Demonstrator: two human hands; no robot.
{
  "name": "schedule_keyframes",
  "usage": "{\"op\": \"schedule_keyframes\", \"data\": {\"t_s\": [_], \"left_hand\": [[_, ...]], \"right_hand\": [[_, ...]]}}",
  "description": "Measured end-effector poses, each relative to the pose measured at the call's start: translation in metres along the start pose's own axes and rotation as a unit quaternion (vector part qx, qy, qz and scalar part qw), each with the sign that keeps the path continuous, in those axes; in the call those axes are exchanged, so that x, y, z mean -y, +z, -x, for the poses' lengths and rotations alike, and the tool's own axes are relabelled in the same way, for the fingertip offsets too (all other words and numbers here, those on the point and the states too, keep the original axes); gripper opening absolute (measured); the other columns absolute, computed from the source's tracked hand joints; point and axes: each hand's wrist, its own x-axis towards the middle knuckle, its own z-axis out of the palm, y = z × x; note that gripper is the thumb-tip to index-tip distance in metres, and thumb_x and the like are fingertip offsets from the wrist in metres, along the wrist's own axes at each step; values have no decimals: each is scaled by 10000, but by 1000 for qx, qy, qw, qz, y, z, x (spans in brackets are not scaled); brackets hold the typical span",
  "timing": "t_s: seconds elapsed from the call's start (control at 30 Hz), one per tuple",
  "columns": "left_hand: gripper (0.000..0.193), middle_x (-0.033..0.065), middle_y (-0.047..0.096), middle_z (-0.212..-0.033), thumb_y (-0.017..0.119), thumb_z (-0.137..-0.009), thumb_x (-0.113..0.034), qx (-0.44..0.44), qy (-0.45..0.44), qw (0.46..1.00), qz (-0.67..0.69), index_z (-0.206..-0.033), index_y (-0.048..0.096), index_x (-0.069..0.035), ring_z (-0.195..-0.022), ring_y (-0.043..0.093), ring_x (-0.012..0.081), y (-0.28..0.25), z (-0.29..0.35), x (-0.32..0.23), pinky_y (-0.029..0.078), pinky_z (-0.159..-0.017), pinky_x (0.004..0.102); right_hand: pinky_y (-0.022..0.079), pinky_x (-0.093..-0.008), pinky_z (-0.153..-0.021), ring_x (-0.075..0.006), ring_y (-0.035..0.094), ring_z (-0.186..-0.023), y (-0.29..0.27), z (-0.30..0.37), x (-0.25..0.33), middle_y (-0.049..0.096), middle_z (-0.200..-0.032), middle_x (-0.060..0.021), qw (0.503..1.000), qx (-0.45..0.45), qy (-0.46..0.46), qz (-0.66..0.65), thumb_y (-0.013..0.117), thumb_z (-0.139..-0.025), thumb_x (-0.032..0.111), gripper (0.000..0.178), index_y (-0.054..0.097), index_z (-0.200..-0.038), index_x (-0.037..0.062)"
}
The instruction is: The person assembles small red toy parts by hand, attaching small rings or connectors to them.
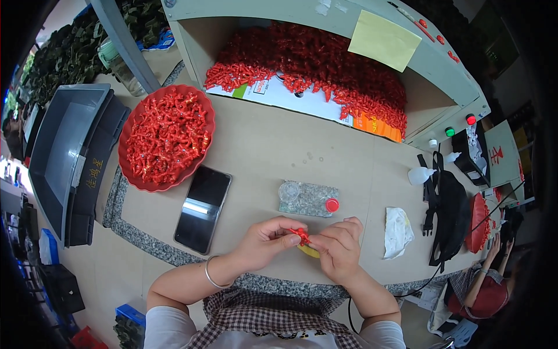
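Both hands meet at the table's near edge. The left hand (268, 238) and right hand (337, 245) pinch one small red part (301, 235) between their fingertips, its long axis running roughly left to right between them, shared equally. A yellow piece (308, 251) shows just beneath. Just beyond the hands lies a clear bottle (307, 199); further left, a phone (203, 208) and red tray (128, 167) heaped with red parts.

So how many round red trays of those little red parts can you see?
2. One red tray sits on the table at the far left, heaped with parts. A second red tray shows edge-on at the right, beyond the black bag. Others may be hidden.
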Motion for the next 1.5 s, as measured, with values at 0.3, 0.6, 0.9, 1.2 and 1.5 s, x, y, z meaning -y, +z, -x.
{"op": "schedule_keyframes", "data": {"t_s": [0.3, 0.6, 0.9, 1.2, 1.5], "left_hand": [[206, 82, 551, -1064, 548, -861, -8, -20, 111, 994, -8, -1066, 570, 1, -969, 557, 136, 5, -3, 5, 468, -832, 250], [187, 99, 551, -1052, 561, -843, 8, -38, 177, 977, -113, -1028, 590, -6, -953, 572, 163, 7, -1, 4, 491, -802, 255], [155, 105, 580, -1000, 587, -829, -10, -77, 183, 963, -184, -982, 617, -6, -881, 598, 163, 9, -1, 3, 505, -748, 251], [156, 100, 599, -966, 606, -813, -11, -83, 213, 943, -241, -967, 632, -17, -827, 605, 157, 7, -1, 5, 499, -717, 247], [159, 92, 603, -961, 599, -817, 0, -96, 192, 954, -211, -974, 627, -10, -853, 604, 153, 9, -2, 10, 503, -728, 244]], "right_hand": [[343, -350, -728, -207, 471, -745, 12, 3, 3, 535, -806, -25, 993, -55, 73, -75, 702, -701, 114, 162, 634, -846, 93], [392, -309, -659, -222, 472, -742, 12, 0, 6, 543, -799, -65, 990, -57, 70, -113, 717, -682, 47, 187, 608, -833, 36], [402, -289, -678, -204, 484, -766, 14, 2, 4, 558, -807, -66, 976, -18, 139, -166, 687, -721, 43, 133, 612, -831, 34], [398, -282, -701, -190, 490, -784, 12, 3, 6, 565, -819, -57, 967, -8, 170, -188, 682, -727, 37, 121, 616, -828, 35], [407, -276, -694, -186, 498, -785, 12, 2, 9, 565, -815, -57, 959, 0, 208, -190, 677, -739, 37, 113, 614, -832, 38]]}}
